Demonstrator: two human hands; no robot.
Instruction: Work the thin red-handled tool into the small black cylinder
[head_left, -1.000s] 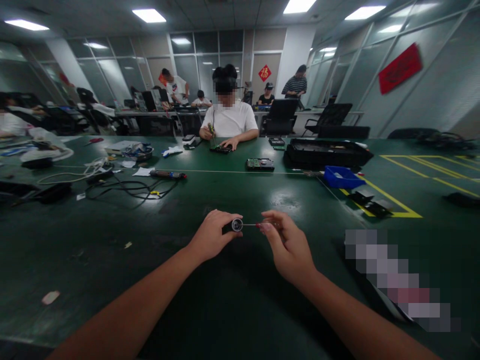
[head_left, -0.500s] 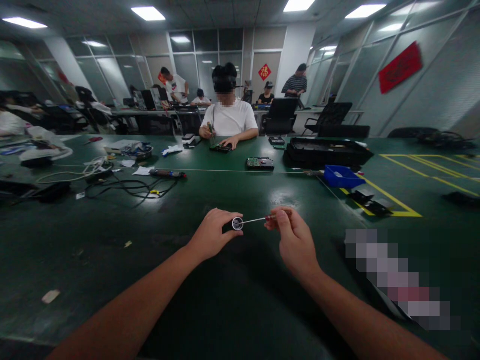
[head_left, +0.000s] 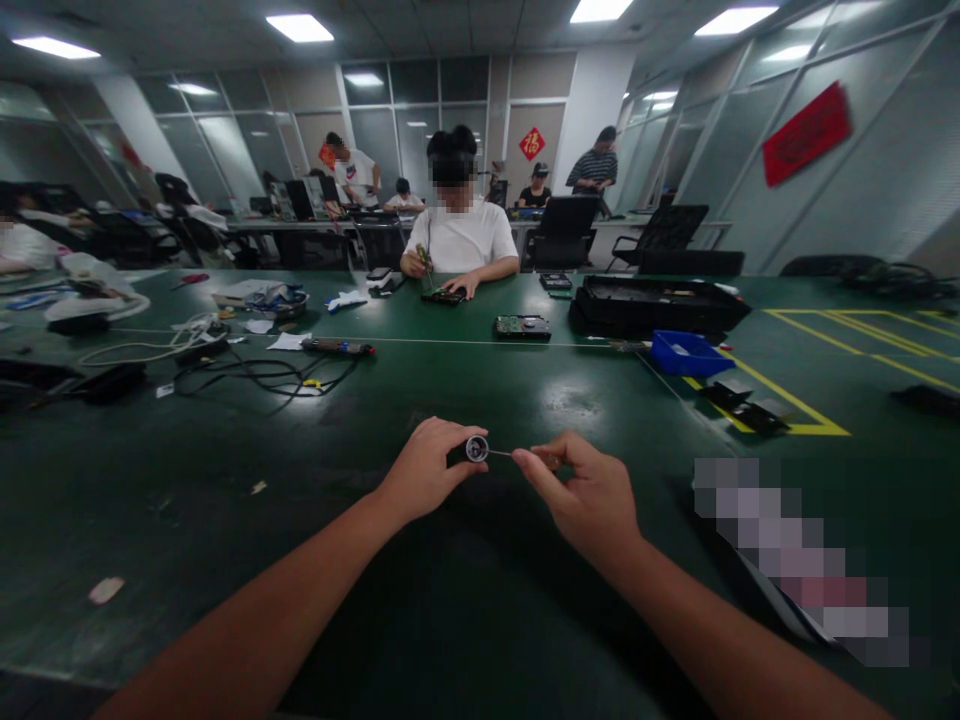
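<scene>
My left hand (head_left: 417, 472) pinches a small round part (head_left: 475, 448) between thumb and fingers, its open end facing me. A pale rim surrounds the part's dark inside, where fine details are too small to make out. In my right hand (head_left: 592, 487) is a screwdriver (head_left: 500, 454), its thin metal shaft pointing left. The shaft reaches the right side of the round part; whether its tip sits inside or against the rim, I cannot tell. My right fingers cover most of the handle. Both hands hover low over the green table (head_left: 360, 590).
Across the table, a person in a white shirt (head_left: 465, 235) works on a dark board. A hard drive (head_left: 523, 327), a black tray (head_left: 660, 305) and a blue bin (head_left: 688, 353) lie ahead. Black cables (head_left: 255, 378) and a pen-like tool (head_left: 339, 347) are left. A blurred-out flat object (head_left: 795, 560) lies right.
My right hand has turned and moved slightly left along the screwdriver, so less shaft shows and the fingers sit nearer the round part. My left hand keeps its hold.
</scene>
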